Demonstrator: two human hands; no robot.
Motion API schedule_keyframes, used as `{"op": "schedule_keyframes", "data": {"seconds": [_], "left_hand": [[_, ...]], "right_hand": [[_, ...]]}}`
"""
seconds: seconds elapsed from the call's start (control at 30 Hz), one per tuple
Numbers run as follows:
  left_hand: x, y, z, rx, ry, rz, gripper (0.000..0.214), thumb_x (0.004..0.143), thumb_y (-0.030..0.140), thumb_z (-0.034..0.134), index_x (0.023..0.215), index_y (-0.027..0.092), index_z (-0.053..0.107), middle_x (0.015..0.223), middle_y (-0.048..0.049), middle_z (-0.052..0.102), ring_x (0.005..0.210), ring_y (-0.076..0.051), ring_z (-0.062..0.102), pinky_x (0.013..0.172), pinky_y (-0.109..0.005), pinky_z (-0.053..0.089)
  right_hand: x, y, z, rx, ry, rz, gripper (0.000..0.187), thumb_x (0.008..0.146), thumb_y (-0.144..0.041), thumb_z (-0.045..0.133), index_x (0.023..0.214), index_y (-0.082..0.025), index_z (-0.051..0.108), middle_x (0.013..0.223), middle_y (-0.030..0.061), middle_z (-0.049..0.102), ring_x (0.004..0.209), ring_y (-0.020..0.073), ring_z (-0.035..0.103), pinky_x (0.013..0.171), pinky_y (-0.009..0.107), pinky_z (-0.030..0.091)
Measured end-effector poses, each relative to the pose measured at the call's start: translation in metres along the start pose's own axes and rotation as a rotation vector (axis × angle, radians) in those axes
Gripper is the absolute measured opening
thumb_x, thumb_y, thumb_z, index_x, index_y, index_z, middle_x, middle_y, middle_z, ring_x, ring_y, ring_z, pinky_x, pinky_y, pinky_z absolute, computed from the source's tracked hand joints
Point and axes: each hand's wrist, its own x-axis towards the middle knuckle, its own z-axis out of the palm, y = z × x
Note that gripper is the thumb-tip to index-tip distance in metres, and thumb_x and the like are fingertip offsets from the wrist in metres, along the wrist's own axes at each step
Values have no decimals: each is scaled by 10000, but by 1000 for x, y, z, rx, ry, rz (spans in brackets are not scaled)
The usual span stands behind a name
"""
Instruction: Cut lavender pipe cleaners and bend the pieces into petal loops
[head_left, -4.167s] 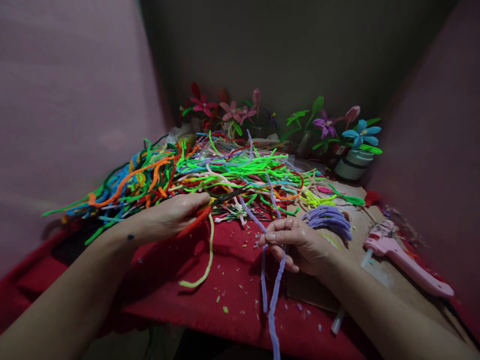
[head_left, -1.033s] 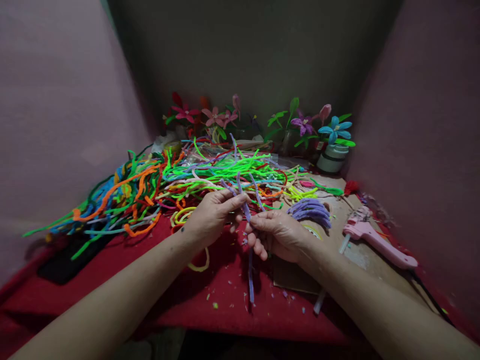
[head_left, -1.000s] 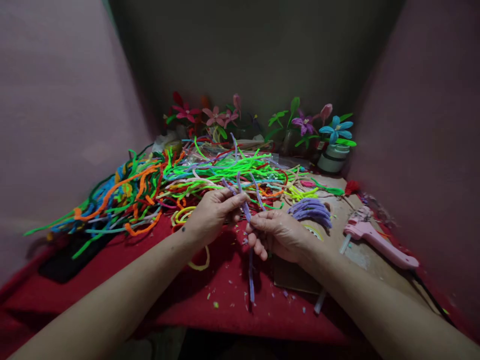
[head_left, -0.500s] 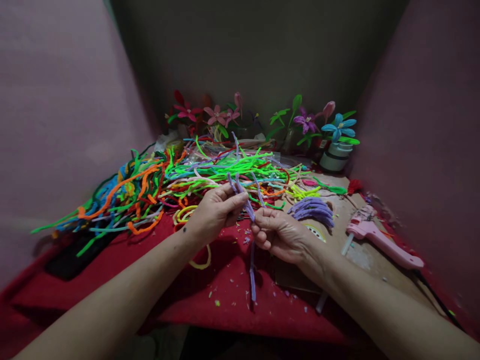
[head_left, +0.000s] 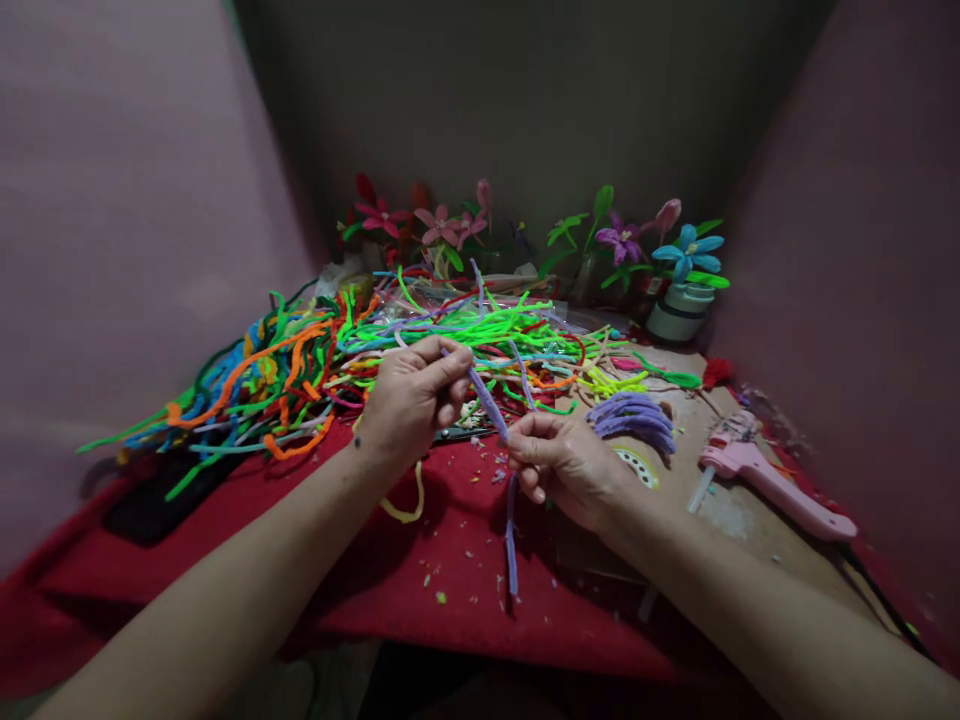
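Note:
Stretched between my two hands is a purple pipe cleaner (head_left: 489,402), slanting down to the right. My left hand (head_left: 411,392) pinches its upper part between thumb and fingers. My right hand (head_left: 564,458) is closed on its lower part, and a purple length hangs below those fingers toward the red cloth. Another purple strand stands up just above the right hand; whether it joins the held one I cannot tell. To the right of that hand lies a bundle of short, bent purple pipe cleaners (head_left: 634,420).
A tangled heap of coloured pipe cleaners (head_left: 465,328) spreads behind my hands. Fuzzy flowers (head_left: 688,252) stand along the back. A pink glue gun (head_left: 776,480) lies on cardboard at the right. A black flat object (head_left: 161,505) lies left on the red cloth (head_left: 450,610), which carries scraps.
My left hand has moved left and up, away from the right hand, and a longer stretch of purple pipe cleaner shows between them. The view has shifted slightly.

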Motion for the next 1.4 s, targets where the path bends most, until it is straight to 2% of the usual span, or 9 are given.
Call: {"op": "schedule_keyframes", "data": {"seconds": [0.2,0.33,0.43,0.77,0.9,1.07,1.2,1.3,1.4], "left_hand": [[19,-1,-23,-311,52,-4,131,748,226,612,739,143,511,559,61,478,351,-6,337,338,-130,265],[10,-9,-20,-75,-284,-301,250,672,213,695,890,117,616,596,37,518,404,-15,391,380,-143,300],[-1,-14,-9,84,-443,-320,209,678,256,693,823,112,648,612,14,550,444,-38,436,408,-166,333],[-6,-14,-4,115,-264,-143,116,736,253,619,707,144,591,574,30,531,405,-40,397,368,-163,279],[-9,-16,-1,145,-291,-175,120,737,262,625,716,148,592,542,36,522,408,-49,412,387,-170,305],[-12,-21,6,270,-147,-205,206,718,317,648,687,115,621,440,29,496,363,-48,379,363,-176,261],[-10,-24,7,180,-62,-250,245,694,326,665,602,113,587,401,37,462,320,-39,337,323,-172,217],[-7,-24,4,82,-65,-265,259,717,330,643,583,128,551,385,49,437,299,-45,333,302,-173,231],[-6,-24,1,48,-88,-261,222,705,309,661,620,129,562,432,40,483,314,-48,364,300,-170,262]], "right_hand": [[-3,-6,1,19,92,-71,262,578,-288,769,645,-145,560,491,-47,528,347,36,429,317,142,319],[0,-7,-2,56,142,-151,271,579,-298,775,685,-154,573,514,-42,549,367,43,454,330,145,333],[0,-4,0,9,141,-109,281,570,-312,780,673,-142,580,524,-31,564,362,46,456,325,154,337],[0,-3,-2,-21,-22,-13,230,644,-313,728,724,-127,620,595,15,632,420,78,543,370,174,412],[1,-2,-2,-81,45,-3,216,658,-317,701,675,-142,577,540,-6,602,377,71,496,328,165,349],[0,0,1,-402,182,-179,229,711,-332,631,593,-164,531,452,-45,495,346,55,378,337,188,268],[-3,1,1,-648,246,-347,196,744,-313,595,616,-168,567,470,-43,474,414,63,381,404,201,280],[-4,-1,1,-616,209,-301,201,734,-314,602,602,-168,559,464,-42,477,404,67,380,409,212,277],[-3,-4,1,-391,90,-203,206,726,-340,606,628,-160,580,495,-25,527,407,79,418,428,226,318]]}}
